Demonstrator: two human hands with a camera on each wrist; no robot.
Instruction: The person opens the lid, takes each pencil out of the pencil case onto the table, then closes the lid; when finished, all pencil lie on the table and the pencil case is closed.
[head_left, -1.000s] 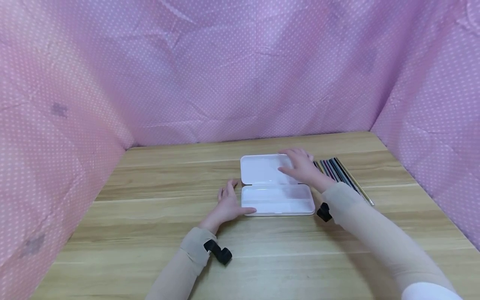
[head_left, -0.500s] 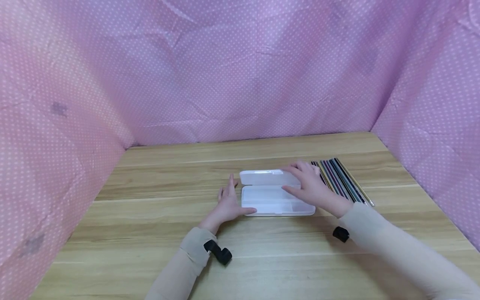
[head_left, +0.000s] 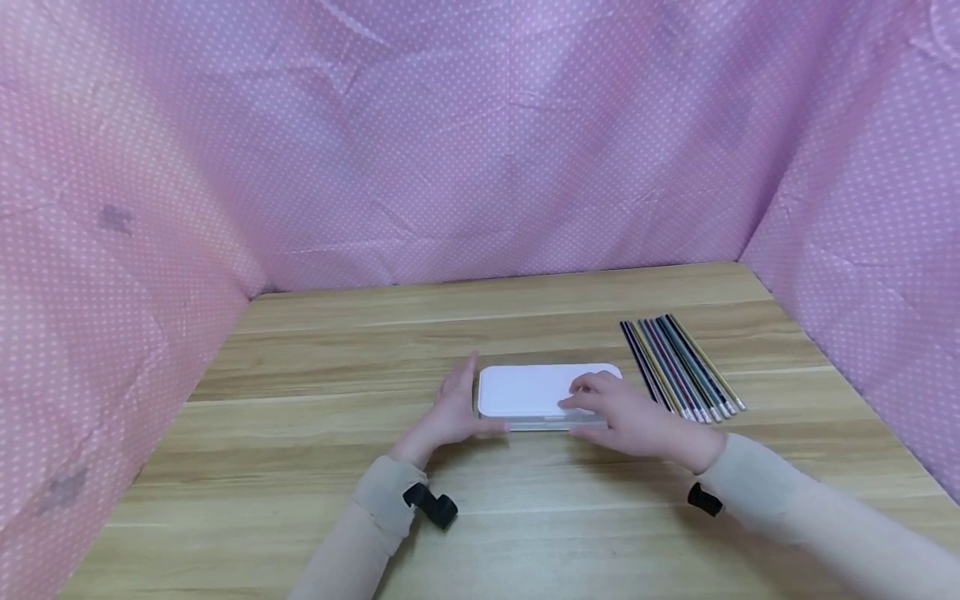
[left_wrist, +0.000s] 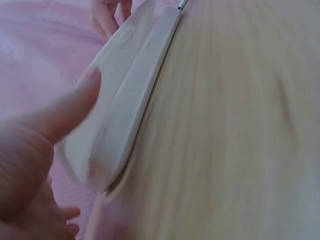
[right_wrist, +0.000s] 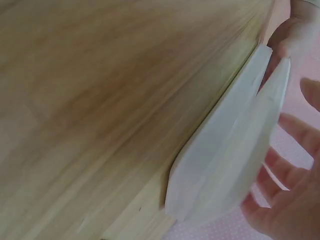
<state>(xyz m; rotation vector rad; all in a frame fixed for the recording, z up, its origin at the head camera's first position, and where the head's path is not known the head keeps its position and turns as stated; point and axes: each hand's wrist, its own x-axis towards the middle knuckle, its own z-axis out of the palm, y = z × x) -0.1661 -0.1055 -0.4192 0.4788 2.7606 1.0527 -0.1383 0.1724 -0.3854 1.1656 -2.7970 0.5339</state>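
Observation:
A white plastic pencil case (head_left: pixel 528 392) lies on the wooden table, its lid (head_left: pixel 517 385) folded down over the base. A wedge-shaped gap shows between lid and base in both wrist views. At the case's left end is my left hand (head_left: pixel 450 412), thumb along the front corner and the other fingers straight up along the side. My right hand (head_left: pixel 630 417) lies over the right part of the lid, fingertips at its top and thumb near the front edge. In the right wrist view, the fingers of my right hand (right_wrist: pixel 290 185) are spread behind the lid.
To the right of the case, several pencils (head_left: pixel 678 367) lie side by side in a slanted row, close to my right hand. Pink dotted cloth (head_left: pixel 480 150) hangs behind the wooden table (head_left: pixel 525 517) and along both sides.
The lid has swung from lying flat open at the back, up and forward, over the base. My right hand has come toward the front with it; the left hand has stayed at the left end.

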